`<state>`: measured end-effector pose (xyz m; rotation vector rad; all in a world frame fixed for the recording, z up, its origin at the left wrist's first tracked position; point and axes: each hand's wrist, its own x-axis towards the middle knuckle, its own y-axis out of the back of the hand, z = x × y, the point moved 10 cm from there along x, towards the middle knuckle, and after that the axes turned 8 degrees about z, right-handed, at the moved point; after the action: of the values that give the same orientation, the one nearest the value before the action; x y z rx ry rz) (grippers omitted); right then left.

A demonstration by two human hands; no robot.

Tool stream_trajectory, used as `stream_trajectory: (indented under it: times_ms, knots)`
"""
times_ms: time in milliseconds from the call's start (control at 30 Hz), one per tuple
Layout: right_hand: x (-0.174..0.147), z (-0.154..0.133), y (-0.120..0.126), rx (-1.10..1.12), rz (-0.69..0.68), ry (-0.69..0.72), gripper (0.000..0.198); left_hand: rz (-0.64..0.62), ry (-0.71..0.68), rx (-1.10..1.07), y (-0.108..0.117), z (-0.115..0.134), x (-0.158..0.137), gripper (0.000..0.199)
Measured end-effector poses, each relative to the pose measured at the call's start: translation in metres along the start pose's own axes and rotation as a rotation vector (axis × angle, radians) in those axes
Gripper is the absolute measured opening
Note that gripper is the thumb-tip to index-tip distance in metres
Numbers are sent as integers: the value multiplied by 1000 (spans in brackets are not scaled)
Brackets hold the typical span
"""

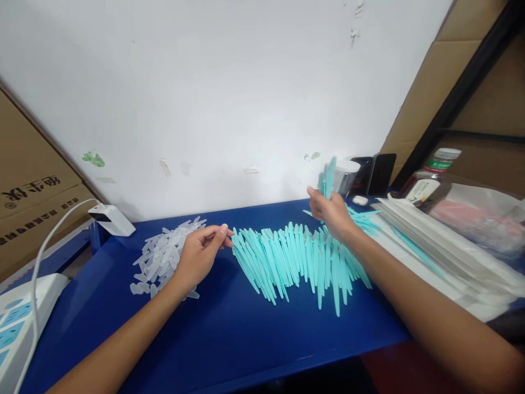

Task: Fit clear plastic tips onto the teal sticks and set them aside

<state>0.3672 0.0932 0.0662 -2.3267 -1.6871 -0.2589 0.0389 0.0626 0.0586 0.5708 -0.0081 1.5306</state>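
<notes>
The right hand (pixel 333 214) was clamped on a small bunch of teal sticks (pixel 328 178), held upright near the back edge of the blue table (pixel 229 339). The left hand (pixel 200 254) had its fingers curled, tips touching the left end of the teal row (pixel 295 260) fanned across the table's middle. Just left of it lay a clear pile (pixel 162 257). Behind the right hand stood a cup (pixel 345 176); its contents could not be seen. White packets (pixel 435 246) were stacked along the right edge.
</notes>
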Motion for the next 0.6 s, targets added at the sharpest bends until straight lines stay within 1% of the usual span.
stream_trajectory:
  times_ms: [100,267,400,500,600]
  knots:
    - [15,5,19,15,64,12,56,-9,-26,25,0,1,0,38]
    - [41,12,59,9,210,31,52,3,-68,85,2,9,-2,38]
    - [52,17,87,-22,325,32,46,-7,-94,80,0,9,-4,39]
    - [54,19,98,-57,379,28,40,-21,-104,63,-1,7,-5,39]
    - [53,20,101,-111,396,26,39,-31,-101,64,-2,5,-5,38]
